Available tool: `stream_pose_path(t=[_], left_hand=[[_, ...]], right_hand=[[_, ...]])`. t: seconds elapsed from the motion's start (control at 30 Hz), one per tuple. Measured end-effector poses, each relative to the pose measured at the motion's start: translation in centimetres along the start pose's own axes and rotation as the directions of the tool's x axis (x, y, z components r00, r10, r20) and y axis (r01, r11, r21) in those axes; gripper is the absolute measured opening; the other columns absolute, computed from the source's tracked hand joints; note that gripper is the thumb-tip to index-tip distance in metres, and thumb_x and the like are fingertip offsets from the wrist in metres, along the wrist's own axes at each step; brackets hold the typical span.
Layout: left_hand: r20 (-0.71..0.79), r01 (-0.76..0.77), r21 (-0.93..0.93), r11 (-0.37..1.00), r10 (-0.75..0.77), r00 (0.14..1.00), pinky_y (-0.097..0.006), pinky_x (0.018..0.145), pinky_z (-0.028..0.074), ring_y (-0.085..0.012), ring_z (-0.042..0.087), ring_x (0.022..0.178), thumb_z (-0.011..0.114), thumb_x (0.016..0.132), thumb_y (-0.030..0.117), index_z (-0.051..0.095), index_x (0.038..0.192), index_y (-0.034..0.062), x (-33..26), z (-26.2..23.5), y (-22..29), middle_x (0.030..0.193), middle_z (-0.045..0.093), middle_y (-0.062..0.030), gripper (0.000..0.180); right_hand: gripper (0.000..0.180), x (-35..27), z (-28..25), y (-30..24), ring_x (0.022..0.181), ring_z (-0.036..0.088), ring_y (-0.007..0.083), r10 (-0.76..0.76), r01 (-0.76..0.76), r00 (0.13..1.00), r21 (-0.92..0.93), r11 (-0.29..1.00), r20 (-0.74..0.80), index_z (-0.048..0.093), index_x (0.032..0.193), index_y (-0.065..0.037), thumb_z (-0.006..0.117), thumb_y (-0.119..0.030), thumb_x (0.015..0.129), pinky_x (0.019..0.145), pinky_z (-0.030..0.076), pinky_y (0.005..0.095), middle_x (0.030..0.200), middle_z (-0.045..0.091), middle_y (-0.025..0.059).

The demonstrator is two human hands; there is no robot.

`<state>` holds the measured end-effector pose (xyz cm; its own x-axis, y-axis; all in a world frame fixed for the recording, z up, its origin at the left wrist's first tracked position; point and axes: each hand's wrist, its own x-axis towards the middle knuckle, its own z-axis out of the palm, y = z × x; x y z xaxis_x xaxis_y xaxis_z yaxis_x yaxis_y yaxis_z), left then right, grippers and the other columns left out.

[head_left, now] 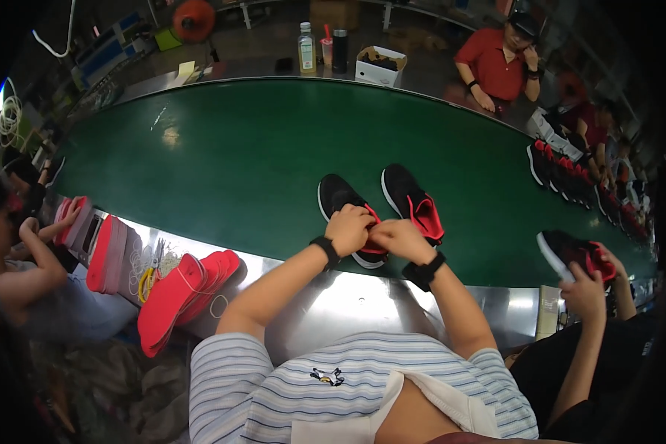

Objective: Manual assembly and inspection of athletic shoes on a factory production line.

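Note:
Two black sneakers with white soles and red linings stand side by side on the green conveyor belt. Both my hands are at the opening of the left sneaker. My left hand curls over its collar from the left. From the right, my right hand pinches at the red edge of the same opening. What lies between my fingertips inside the shoe is hidden. The right sneaker sits just beyond my right hand, its red lining facing me.
At left on the metal ledge lie a bundle of red insoles, yellow-handled scissors and rubber bands. A co-worker at right holds another sneaker. Across the belt stand a bottle, a white box and a person in red.

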<state>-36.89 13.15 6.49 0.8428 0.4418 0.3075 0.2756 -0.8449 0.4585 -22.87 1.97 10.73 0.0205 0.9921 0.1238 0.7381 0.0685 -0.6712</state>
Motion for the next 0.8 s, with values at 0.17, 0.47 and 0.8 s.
stream_pose_path(t=[0.17,0.47,0.8], left_hand=[[-0.200,0.467,-0.213,0.858,-0.507,0.839,-0.045,0.101,0.034,-0.0355,0.037,0.123,0.067,0.073,0.022,0.034,0.134,0.0025,-1.5,2.5,2.4,0.134,0.037,-0.0203,0.073],[0.030,0.629,-0.388,0.674,-0.672,0.740,-0.060,0.099,0.027,-0.0373,0.030,0.131,0.057,0.076,0.009,0.014,0.142,0.0015,-1.2,7.1,1.4,0.147,0.019,-0.0203,0.080],[-0.400,-0.095,-0.780,0.618,-0.376,0.836,-0.030,0.104,0.030,-0.0214,0.041,0.125,0.040,0.091,-0.004,0.024,0.141,0.0002,-6.3,0.7,7.7,0.139,0.037,-0.0146,0.053]], right_hand=[[0.042,-3.7,-3.7,11.5,0.105,0.054,0.0363,0.298,-0.554,0.705,-0.238,0.798,-0.643,0.056,0.114,-0.002,0.064,-0.009,0.073,0.092,0.043,0.0404,0.114,0.057,0.0166],[0.058,-4.5,-0.7,9.1,0.103,0.059,0.0231,0.543,-0.329,0.803,0.575,0.749,-0.248,0.051,0.125,0.001,0.038,0.010,0.069,0.090,0.043,0.0288,0.109,0.063,0.0142],[0.041,-12.3,2.4,2.5,0.110,0.053,0.0178,0.459,0.182,0.696,0.754,0.631,-0.552,0.045,0.128,0.002,0.046,0.003,0.087,0.094,0.041,0.0283,0.123,0.055,0.0113]])
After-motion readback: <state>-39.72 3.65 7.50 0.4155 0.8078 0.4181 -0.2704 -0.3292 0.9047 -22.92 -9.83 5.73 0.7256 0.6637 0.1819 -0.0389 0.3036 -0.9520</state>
